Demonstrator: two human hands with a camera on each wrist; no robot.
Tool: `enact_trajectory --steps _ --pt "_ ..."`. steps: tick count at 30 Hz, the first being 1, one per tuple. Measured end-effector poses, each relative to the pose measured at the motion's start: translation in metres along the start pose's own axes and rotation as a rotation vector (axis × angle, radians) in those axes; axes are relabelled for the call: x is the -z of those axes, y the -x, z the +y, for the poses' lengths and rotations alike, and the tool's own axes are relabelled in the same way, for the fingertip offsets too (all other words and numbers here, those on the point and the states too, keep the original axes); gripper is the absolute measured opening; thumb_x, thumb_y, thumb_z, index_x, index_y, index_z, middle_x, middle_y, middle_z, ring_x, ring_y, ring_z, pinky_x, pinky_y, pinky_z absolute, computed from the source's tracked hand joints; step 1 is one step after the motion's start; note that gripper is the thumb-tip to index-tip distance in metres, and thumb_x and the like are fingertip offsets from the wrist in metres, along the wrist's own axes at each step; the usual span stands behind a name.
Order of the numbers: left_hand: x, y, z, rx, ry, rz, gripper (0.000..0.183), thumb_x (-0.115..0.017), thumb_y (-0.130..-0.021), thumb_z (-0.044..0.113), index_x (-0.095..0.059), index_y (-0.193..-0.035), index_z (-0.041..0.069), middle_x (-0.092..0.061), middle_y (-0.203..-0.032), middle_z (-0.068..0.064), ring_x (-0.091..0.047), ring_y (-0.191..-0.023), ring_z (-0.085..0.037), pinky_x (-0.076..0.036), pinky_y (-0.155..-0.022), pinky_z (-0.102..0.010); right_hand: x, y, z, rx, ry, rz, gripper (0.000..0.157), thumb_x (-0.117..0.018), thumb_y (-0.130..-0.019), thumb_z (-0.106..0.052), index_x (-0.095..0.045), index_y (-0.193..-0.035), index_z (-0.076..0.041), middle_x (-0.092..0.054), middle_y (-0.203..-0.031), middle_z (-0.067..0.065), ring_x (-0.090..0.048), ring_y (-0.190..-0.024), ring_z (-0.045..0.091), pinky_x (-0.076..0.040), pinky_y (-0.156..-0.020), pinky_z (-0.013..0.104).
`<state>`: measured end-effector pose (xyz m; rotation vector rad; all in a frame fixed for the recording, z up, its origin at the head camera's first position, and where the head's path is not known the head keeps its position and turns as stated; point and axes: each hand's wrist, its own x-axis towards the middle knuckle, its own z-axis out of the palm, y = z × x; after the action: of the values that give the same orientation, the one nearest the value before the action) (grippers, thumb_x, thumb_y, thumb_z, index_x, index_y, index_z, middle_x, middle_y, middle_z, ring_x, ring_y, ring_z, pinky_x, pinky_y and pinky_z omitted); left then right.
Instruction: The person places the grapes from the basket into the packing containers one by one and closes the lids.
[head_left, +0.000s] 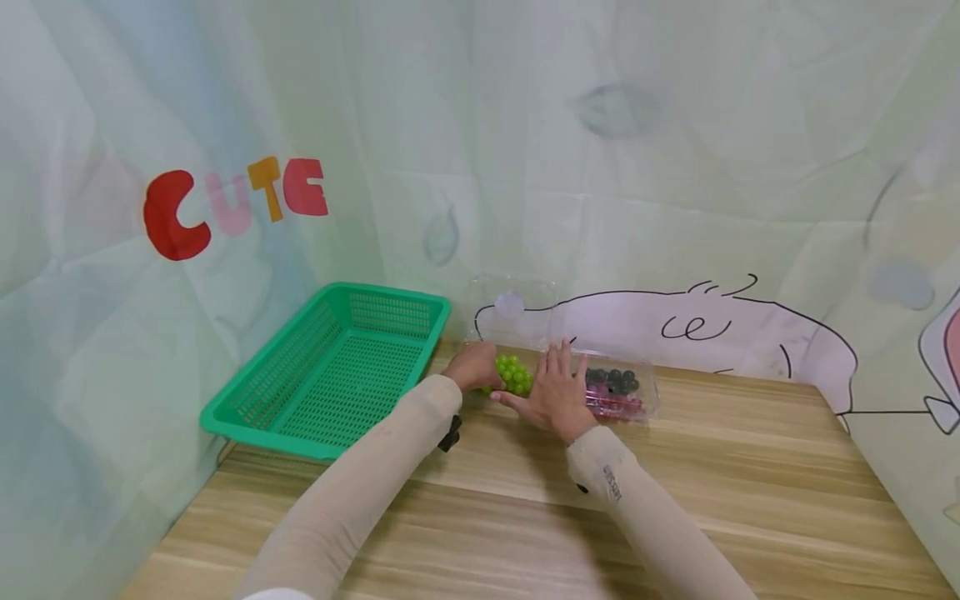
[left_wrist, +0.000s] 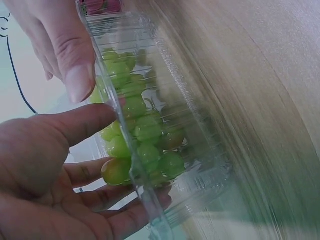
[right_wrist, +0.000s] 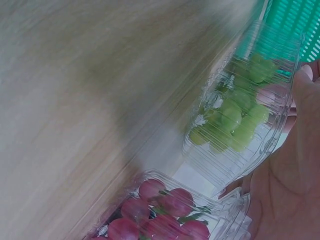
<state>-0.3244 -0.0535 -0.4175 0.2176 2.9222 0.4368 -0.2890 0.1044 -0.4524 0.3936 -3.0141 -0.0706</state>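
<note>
Bright green grapes [head_left: 514,375] lie in a clear plastic box [left_wrist: 200,182] at the back of the table. My left hand [head_left: 471,368] reaches over the box's left end; thumb and fingers curl round the grapes, the fingertips partly hidden behind fruit and plastic. My right hand [head_left: 557,396] has its fingers spread straight over the right end of this box, its thumb stretched towards the rim. The clear lid [head_left: 510,307] stands raised behind. To the right, another clear box [right_wrist: 235,210] holds red grapes [right_wrist: 162,225] and dark grapes [head_left: 617,381].
A green perforated plastic basket [head_left: 322,400] stands on the left side of the wooden table [head_left: 480,517]. Printed cloth walls [head_left: 525,150] hang close behind the boxes and along the sides.
</note>
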Motion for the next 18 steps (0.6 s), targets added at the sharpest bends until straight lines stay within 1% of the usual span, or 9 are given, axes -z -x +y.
enact_trajectory --steps 10,18 --pt "0.0030 0.0040 0.0010 -0.001 0.030 -0.003 0.028 -0.084 -0.084 0.019 -0.068 -0.101 0.002 -0.064 -0.089 -0.005 -0.055 -0.078 -0.019 -0.053 -0.076 -0.034 0.0001 0.0010 0.0007 0.004 0.005 0.001 0.125 -0.029 -0.079 -0.096 -0.035 -0.153 0.005 -0.025 -0.163 0.026 -0.011 -0.154 0.044 -0.015 -0.119 0.068" --pt "0.0058 0.0078 0.0002 -0.019 0.030 -0.002 0.027 -0.083 -0.086 0.023 -0.068 -0.095 0.004 -0.061 -0.082 -0.003 -0.051 -0.072 -0.018 -0.048 -0.068 -0.030 0.0010 0.0015 0.0003 0.007 -0.003 0.017 0.125 -0.030 -0.079 -0.096 -0.036 -0.153 0.006 -0.027 -0.162 0.026 -0.013 -0.154 0.044 -0.016 -0.119 0.068"
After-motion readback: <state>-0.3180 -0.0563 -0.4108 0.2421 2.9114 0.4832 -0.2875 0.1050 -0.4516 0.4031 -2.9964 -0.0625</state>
